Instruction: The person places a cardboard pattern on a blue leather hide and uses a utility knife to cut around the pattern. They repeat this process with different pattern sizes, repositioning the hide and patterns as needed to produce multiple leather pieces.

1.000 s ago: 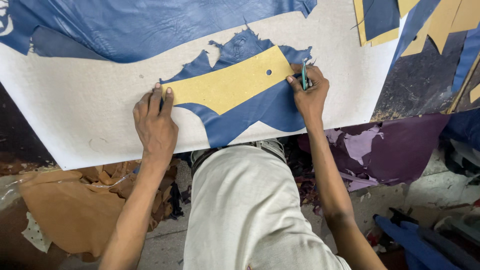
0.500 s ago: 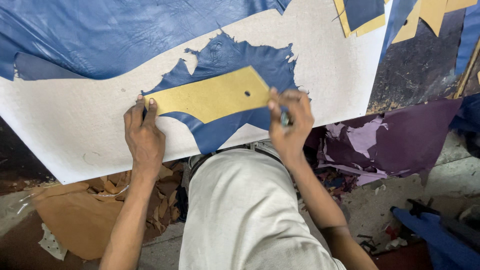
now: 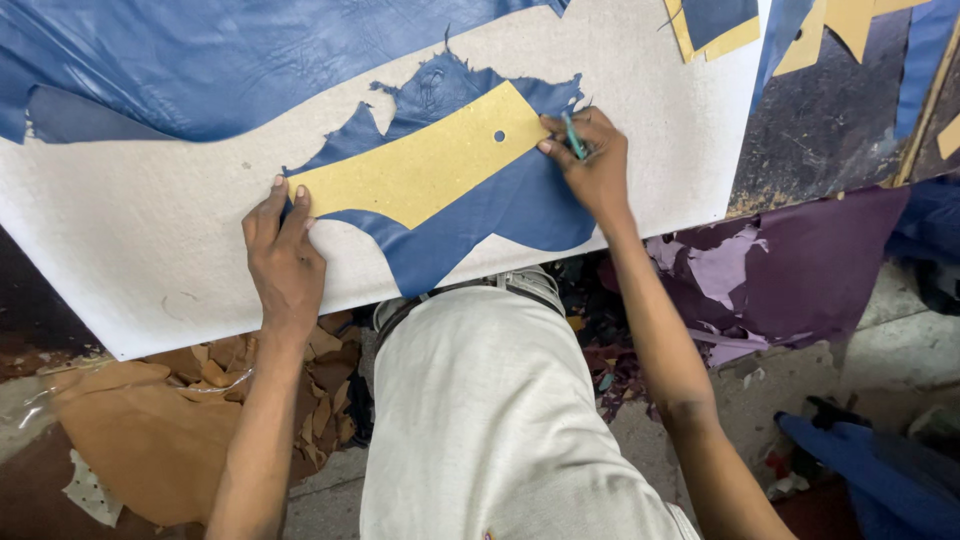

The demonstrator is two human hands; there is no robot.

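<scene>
There, yellow template (image 3: 425, 165) between hands

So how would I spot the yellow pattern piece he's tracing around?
Find the big pale cutting board. On it lies a ragged blue leather scrap, and on that the curved yellow template, pinned by the left hand. Unlike other yellow pieces, it has one small round hole.

Matt yellow card template (image 3: 425, 165) on smooth blue leather (image 3: 500, 205), rough white board (image 3: 150, 240).

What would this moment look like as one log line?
left hand: pressing end of yellow template | right hand: teal pen at template's other end | under it: blue leather piece | surface: white board
</scene>
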